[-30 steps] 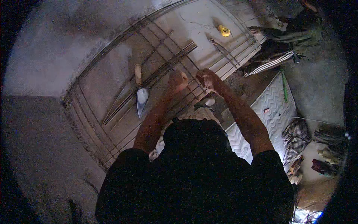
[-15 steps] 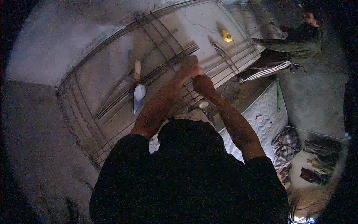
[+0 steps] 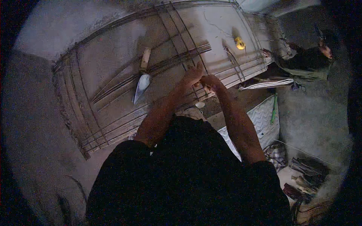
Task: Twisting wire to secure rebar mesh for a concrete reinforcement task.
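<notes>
Both my hands meet over a grid of thin dark metal rods (image 3: 176, 21) lying on a flat grey slab (image 3: 120, 43). My left hand (image 3: 194, 74) is partly curled beside a crossing of the rods, one finger raised. My right hand (image 3: 212, 83) is closed and almost touches the left. Whatever lies between the fingers is too small and dim to name. To the left rests a trowel (image 3: 142, 87) with a wooden handle, its metal blade toward me. A small white cup-like thing (image 3: 200, 104) is just below my hands.
A yellow tape measure (image 3: 240, 43) and a long, thin dark tool (image 3: 233, 60) lie on the slab's right part. Farther right, a person in dark clothes (image 3: 307, 62) sits by the slab. A white quilted mattress (image 3: 266, 116), a green strip (image 3: 274, 109) and piled clothes (image 3: 307, 173) lie at right.
The view has shifted, so the slab and tools sit differently in it. My hands remain together at the rods; the left hand's fingers have loosened a little and one is raised.
</notes>
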Demonstrator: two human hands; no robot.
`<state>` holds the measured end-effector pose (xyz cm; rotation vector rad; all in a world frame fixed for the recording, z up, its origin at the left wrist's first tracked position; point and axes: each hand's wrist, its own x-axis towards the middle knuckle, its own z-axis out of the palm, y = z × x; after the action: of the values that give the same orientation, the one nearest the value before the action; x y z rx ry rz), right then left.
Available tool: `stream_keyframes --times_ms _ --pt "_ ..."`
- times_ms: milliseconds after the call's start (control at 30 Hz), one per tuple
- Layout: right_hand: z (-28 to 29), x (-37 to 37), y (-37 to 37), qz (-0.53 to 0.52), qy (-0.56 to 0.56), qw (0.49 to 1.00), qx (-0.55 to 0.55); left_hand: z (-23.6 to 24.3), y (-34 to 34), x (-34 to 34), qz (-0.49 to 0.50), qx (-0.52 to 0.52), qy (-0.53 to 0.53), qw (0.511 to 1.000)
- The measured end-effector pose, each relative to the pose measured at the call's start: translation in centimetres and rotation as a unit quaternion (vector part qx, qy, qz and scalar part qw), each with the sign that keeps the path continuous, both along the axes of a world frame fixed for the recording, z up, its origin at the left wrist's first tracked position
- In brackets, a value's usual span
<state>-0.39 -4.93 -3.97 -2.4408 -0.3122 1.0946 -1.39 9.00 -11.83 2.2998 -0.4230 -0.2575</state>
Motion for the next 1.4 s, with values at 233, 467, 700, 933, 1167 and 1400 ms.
stream_keyframes --times_ms 233,467,700,933,1167,1400 --pt "3.7 -0.5 0.9 -0.231 0.095 0.967 0.055 4.2 1.1 0.2 0.113 -0.258 0.371 0.885" --pt "3.8 0.4 1.2 0.308 -0.405 0.861 -0.002 4.3 1.4 -1.2 0.089 -0.277 0.242 0.926" --pt "1.4 1.5 -0.7 0.389 -0.324 0.861 0.036 3.8 1.8 -0.6 0.107 -0.366 0.289 0.878" --pt "0.7 0.9 0.1 0.329 -0.265 0.906 -0.024 0.9 0.3 -1.4 0.123 -0.213 0.034 0.969" --pt "-2.1 3.3 -1.8 0.403 -0.166 0.899 -0.041 2.7 1.7 -2.5 0.051 -0.305 0.113 0.944" --pt "-0.3 8.6 -9.1 0.025 -0.253 0.965 -0.072 7.8 3.1 -1.9 0.102 -0.420 0.393 0.811"
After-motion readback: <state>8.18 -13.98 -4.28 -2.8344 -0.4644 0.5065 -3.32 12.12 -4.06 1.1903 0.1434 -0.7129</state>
